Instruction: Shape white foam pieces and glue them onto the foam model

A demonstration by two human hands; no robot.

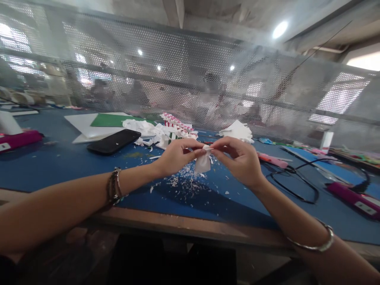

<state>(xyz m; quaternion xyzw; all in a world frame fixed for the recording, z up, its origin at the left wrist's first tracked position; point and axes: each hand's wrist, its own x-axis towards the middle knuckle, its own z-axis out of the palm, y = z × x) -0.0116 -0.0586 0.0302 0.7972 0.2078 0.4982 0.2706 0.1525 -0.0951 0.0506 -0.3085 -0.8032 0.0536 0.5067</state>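
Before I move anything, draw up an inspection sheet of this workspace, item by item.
Surface: blue tabletop, littered with small white scraps below the hands.
Job's things: one small white piece, held above the tabletop; its material is unclear.
Clutter: black phone, crumpled white paper and green sheet toward the left; white stack and pink-handled tool toward the right.
Grips: left hand and right hand both pinch the white piece near its top.
Cables: black cable loops on the right, near a magenta power strip; whether they connect is unclear.
Surroundings: perforated screen behind the tabletop; the view beyond is blurred.
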